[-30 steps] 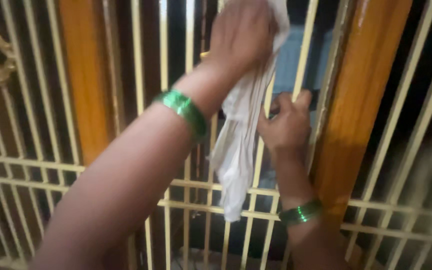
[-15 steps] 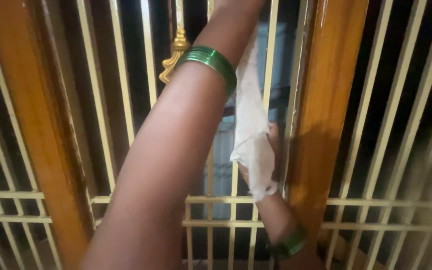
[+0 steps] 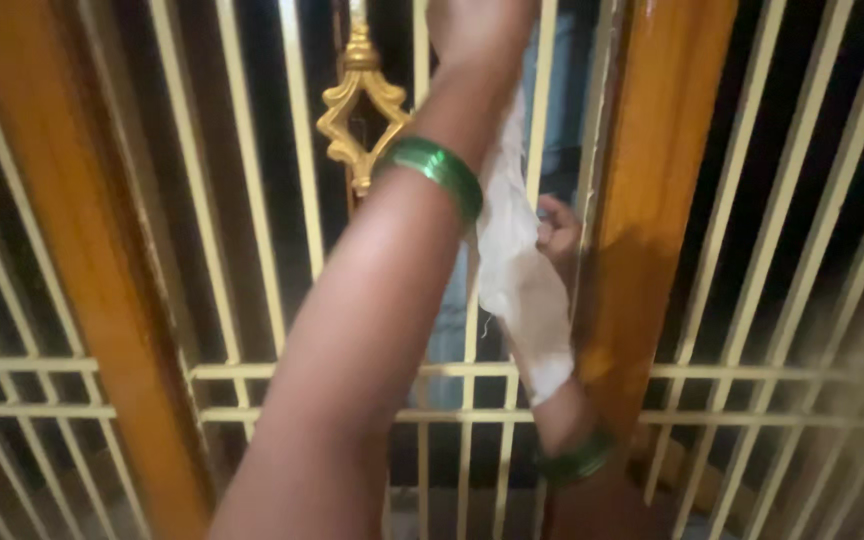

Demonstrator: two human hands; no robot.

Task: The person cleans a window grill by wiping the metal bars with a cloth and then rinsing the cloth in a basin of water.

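My left hand [image 3: 477, 25] is raised to the top edge of the view and pressed against the cream metal grille [image 3: 297, 150], shut on a white cloth [image 3: 522, 285]. The cloth hangs down from it along the bars. Green bangles [image 3: 437, 170] ring my left wrist. Lower down, my right hand [image 3: 558, 235] curls its fingers around a grille bar beside the orange-brown wooden post [image 3: 652, 200]. The hanging cloth hides most of that hand. Its wrist carries green bangles [image 3: 577, 460] too.
A gold diamond-shaped ornament [image 3: 360, 105] sits on the grille left of my left wrist. A second wooden post [image 3: 72, 250] stands at the left. Horizontal rails [image 3: 752, 375] cross the bars low down. It is dark behind the grille.
My left hand has slid up the bars with the cloth, from mid-height to the top of the view. My right hand has kept its hold on the bar.
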